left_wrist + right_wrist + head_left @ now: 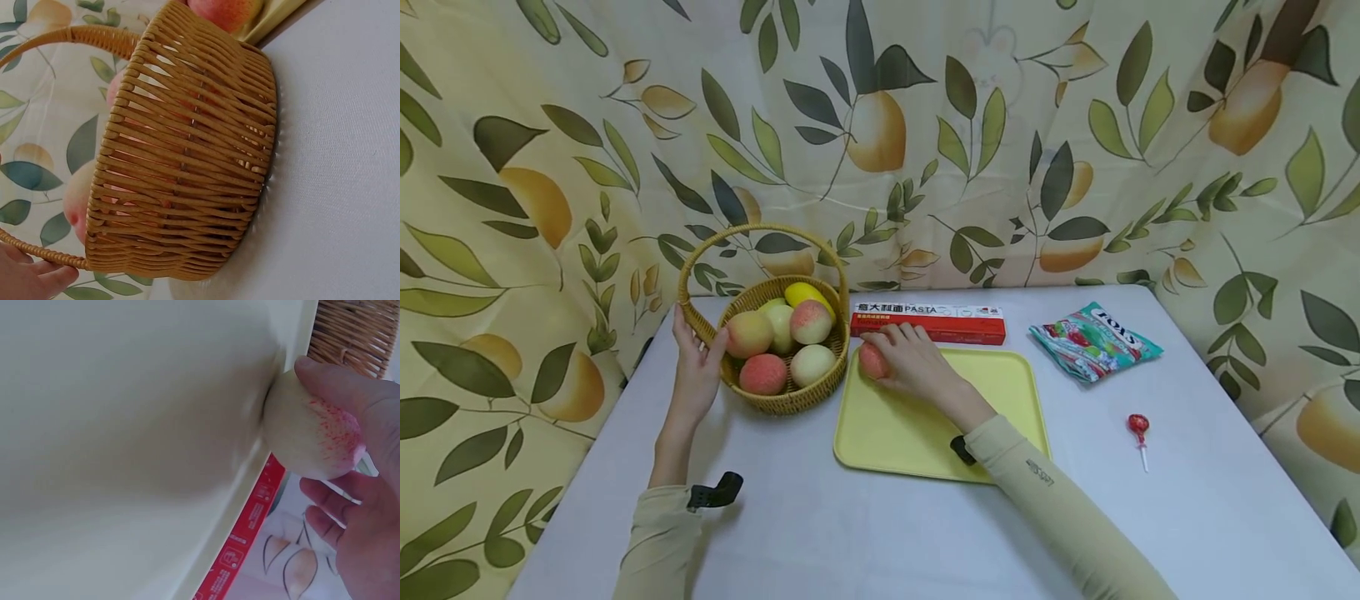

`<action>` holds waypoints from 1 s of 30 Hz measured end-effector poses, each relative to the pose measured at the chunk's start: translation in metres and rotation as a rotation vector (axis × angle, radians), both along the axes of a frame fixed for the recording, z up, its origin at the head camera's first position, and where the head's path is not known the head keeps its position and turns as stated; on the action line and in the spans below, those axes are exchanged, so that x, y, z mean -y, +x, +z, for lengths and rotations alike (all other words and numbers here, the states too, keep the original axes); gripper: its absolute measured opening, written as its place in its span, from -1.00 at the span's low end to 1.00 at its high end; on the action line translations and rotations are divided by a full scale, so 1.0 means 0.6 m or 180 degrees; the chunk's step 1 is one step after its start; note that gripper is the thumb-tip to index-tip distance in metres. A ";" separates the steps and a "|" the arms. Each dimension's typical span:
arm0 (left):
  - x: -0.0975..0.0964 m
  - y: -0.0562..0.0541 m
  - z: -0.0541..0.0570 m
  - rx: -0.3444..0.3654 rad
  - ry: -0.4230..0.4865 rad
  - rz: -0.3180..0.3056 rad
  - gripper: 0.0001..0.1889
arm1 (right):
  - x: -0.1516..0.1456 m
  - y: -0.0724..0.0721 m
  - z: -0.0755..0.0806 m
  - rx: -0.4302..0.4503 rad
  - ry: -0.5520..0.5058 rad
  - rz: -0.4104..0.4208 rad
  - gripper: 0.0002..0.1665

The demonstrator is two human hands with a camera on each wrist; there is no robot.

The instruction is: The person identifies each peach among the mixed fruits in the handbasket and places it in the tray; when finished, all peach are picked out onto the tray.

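Observation:
My right hand (917,364) grips a pink peach (873,362) at the back left corner of a yellow tray (925,454). In the right wrist view the peach (312,428) is pale with a red-speckled side, between the thumb and fingers, right by the tray rim (228,531). My left hand (696,367) holds the wicker basket (793,402) on its left side, at the foot of the tall handle (760,227). Inside the basket lie several peaches (763,374) and a yellow fruit (807,293). In the left wrist view only some fingers (56,278) show, at the handle's base.
A red and white pasta box (928,325) lies behind the tray. Right of the tray are a teal candy bag (1097,342) and a red lollipop (1138,425) with a white stick. A white cloth covers the table (820,533); a leaf-patterned curtain (880,200) hangs around it.

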State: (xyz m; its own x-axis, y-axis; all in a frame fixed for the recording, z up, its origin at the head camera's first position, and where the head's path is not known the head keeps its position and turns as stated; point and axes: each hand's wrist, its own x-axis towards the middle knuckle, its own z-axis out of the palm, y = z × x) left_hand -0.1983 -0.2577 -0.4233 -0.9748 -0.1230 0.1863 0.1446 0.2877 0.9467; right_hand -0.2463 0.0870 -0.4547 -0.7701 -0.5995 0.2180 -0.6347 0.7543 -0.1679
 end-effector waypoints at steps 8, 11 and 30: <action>-0.003 0.005 -0.007 0.0045 0.0042 -0.0045 -0.05 | -0.002 0.010 -0.003 0.0192 0.0007 0.0014 -0.03; -0.003 0.007 -0.007 0.0033 0.0068 -0.0031 -0.05 | 0.000 0.009 -0.005 0.0160 -0.0025 0.0015 -0.04; -0.002 0.002 -0.001 -0.0050 0.0004 -0.0006 -0.04 | -0.005 0.013 0.004 0.0304 -0.0057 0.0000 -0.02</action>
State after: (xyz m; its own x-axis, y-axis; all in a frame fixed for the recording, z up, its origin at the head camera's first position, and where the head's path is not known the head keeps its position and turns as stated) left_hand -0.1968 -0.2565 -0.4237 -0.9719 -0.1215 0.2014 0.1600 0.2862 0.9447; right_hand -0.2386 0.0900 -0.4520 -0.7880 -0.5961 0.1542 -0.6150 0.7507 -0.2411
